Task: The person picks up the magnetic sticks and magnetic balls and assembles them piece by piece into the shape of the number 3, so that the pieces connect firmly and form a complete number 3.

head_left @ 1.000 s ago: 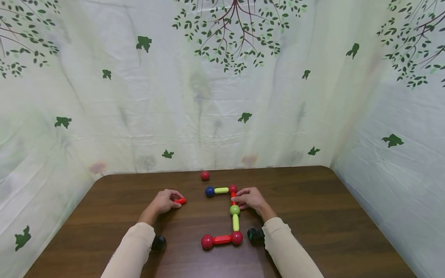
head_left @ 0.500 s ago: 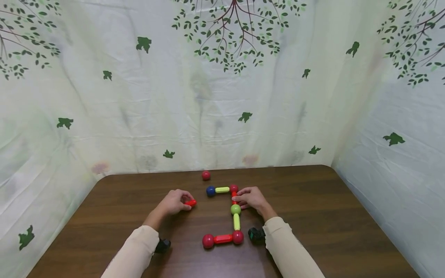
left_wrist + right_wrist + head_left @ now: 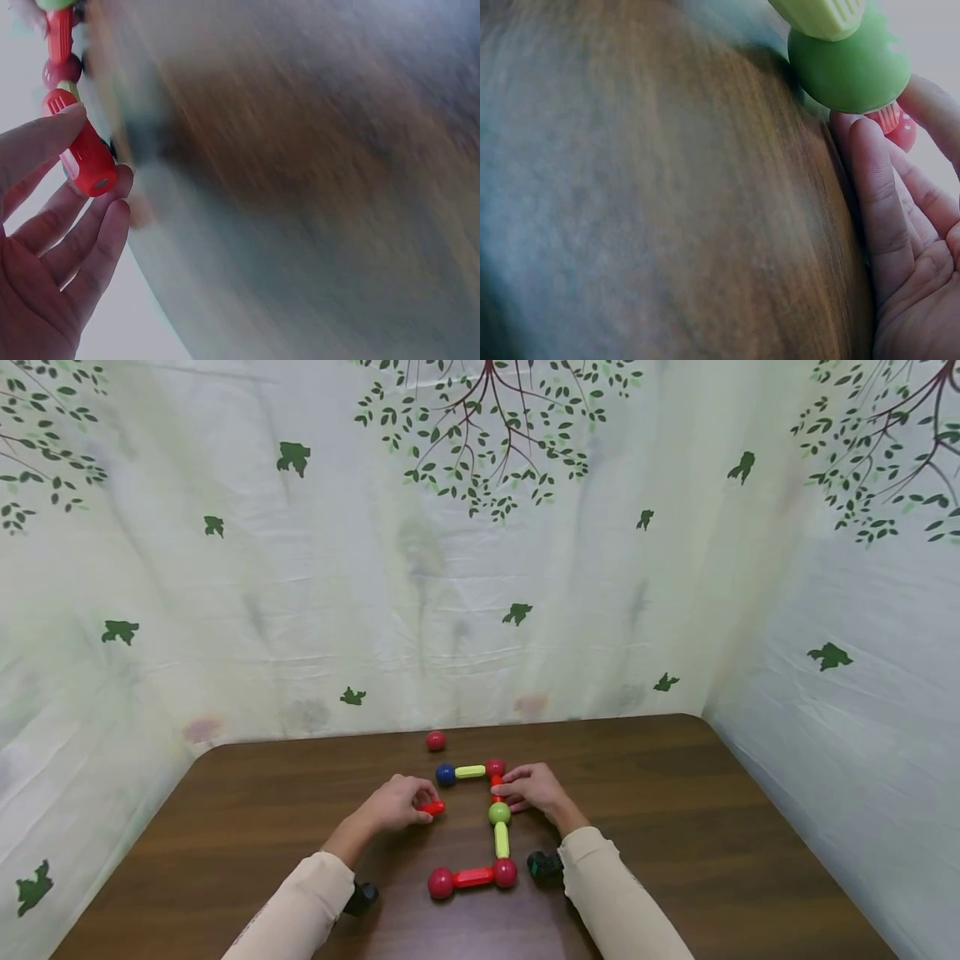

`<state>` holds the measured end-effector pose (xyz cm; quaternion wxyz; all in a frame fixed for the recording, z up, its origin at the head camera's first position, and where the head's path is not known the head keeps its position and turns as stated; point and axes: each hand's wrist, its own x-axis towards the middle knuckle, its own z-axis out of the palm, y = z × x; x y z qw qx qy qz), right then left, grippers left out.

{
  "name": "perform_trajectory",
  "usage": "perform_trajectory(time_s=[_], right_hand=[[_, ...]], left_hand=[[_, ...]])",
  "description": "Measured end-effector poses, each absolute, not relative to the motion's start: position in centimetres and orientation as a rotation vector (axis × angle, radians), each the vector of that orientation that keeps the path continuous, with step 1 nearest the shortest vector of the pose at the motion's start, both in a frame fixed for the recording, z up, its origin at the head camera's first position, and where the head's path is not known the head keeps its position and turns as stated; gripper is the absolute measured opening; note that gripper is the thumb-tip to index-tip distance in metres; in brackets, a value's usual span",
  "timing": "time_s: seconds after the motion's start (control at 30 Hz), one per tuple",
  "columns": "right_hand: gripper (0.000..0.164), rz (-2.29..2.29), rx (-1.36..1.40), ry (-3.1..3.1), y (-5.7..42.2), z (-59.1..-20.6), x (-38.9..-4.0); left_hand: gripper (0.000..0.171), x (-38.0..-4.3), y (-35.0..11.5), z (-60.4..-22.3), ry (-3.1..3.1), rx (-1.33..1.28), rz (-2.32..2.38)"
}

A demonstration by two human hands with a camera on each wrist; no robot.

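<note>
My left hand (image 3: 397, 803) pinches a red magnetic rod (image 3: 86, 150) between thumb and fingers, apart from the chain and just below the blue ball (image 3: 446, 774). A pale yellow rod (image 3: 470, 772) links that ball to a red ball (image 3: 495, 767). My right hand (image 3: 534, 787) holds the red rod (image 3: 497, 782) running from there to the green ball (image 3: 499, 813), partly hiding it. Another yellow rod (image 3: 502, 839) continues to the near red ball (image 3: 505, 872). From it a red rod (image 3: 473, 877) leads left to one more red ball (image 3: 441, 883).
A loose red ball (image 3: 436, 741) lies near the far edge of the brown wooden table (image 3: 247, 827). Behind it hangs a white cloth (image 3: 420, 610) printed with leaves. Dark wrist cameras (image 3: 545, 866) sit under both wrists, close above the tabletop.
My left hand has moved right with the red rod, closer to the chain. The right hand keeps its hold on the chain's red rod. The head view has shifted slightly.
</note>
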<state>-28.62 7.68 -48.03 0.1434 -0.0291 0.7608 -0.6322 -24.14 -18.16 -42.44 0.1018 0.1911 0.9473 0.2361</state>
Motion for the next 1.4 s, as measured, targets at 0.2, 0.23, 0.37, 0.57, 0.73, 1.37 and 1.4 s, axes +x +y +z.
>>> perform_trajectory(time_s=[0.2,0.23,0.37,0.57,0.73,1.37,1.4], right_hand=[[0.031,-1.809,-0.079,2.181,7.4,-48.1,-28.5],[0.031,-1.814,-0.076,2.179,7.4,-48.1,-28.5],[0.03,-1.827,-0.07,2.186,7.5,-47.9,-28.7],[0.029,-1.818,-0.086,2.18,7.7,-47.2,-28.4],[0.027,-1.802,-0.098,2.181,7.7,-45.8,-27.6],[0.029,-1.8,-0.07,2.193,7.9,-48.0,-29.1],[0.029,-1.8,-0.071,2.194,7.9,-48.0,-29.1]], left_hand=[[0.019,-24.2,-17.0,-43.0,2.772,0.608,0.664],[0.019,-24.3,-16.7,-43.1,2.775,0.63,0.652],[0.018,-24.5,-15.6,-43.1,2.769,0.669,0.625],[0.015,-24.6,-14.4,-42.7,2.748,0.713,0.619],[0.015,-24.6,-13.8,-42.5,2.741,0.73,0.601],[0.015,-24.9,-11.8,-42.6,2.74,0.752,0.514],[0.015,-24.9,-11.7,-42.6,2.74,0.754,0.508]])
